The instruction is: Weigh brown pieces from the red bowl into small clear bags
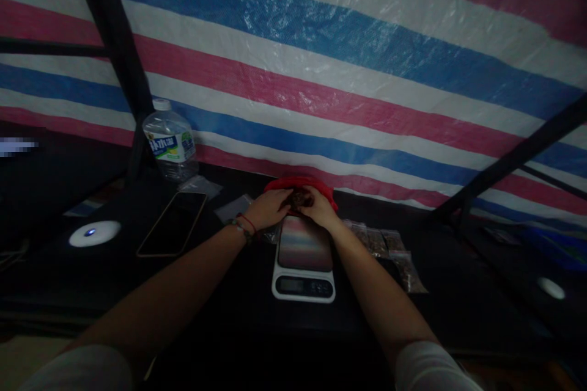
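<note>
Both my hands are at a red bag (298,182) that lies behind a white kitchen scale (305,250). Small brown pieces (300,198) show in the bag's opening between the hands. My left hand (269,208) is closed on the left side of the opening, its fingertips partly hidden in shadow. On the right side, my right hand (321,208) has its fingers curled in at the bag's rim, thumb towards the brown pieces. The scale has a shiny, bare plate and a dark display facing me. Dim light hides the finer finger contact.
Several small clear packets of brown pieces (378,241) lie right of the scale. Empty clear bags (233,208), a phone (173,224), a white oval device (95,233) and a large plastic bottle (169,140) are on the left. Striped sheeting (321,85) hangs behind the black table.
</note>
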`<state>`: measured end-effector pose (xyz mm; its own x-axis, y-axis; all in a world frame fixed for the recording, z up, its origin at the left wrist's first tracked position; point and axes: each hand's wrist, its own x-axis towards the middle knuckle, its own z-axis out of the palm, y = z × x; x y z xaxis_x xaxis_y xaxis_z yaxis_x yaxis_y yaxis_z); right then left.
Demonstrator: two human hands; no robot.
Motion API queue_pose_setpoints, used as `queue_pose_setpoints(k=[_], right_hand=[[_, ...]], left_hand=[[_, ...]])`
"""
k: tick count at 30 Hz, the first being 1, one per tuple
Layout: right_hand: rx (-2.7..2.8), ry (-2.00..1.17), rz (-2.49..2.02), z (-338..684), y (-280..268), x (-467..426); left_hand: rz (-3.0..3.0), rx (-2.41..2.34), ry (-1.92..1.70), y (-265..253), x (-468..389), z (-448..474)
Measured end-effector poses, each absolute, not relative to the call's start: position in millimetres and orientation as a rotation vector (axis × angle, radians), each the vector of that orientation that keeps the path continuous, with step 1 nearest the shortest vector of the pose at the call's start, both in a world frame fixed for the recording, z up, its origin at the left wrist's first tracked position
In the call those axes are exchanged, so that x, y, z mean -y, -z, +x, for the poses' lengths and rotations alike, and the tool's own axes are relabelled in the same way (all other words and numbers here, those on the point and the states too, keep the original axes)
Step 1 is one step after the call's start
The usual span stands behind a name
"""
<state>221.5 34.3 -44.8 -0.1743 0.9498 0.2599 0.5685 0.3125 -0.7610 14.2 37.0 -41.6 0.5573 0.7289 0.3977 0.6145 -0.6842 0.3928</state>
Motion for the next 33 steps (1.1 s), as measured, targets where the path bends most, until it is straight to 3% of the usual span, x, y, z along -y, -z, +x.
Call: queue_pose_setpoints(k=[14,24,33], right_hand=[[1.859,-0.686,-1.278,228,49,-31],[1.938,-0.555,-1.306,235,28,8],[2.087,-0.492,-1.319,242,33,51]], left_hand=[[2.562,-1.064,-0.868,29,-34,-4],[2.593,-0.706,-0.594,2,-25,-33],[2.525,-0.667,-0.265,4,-21,-31]])
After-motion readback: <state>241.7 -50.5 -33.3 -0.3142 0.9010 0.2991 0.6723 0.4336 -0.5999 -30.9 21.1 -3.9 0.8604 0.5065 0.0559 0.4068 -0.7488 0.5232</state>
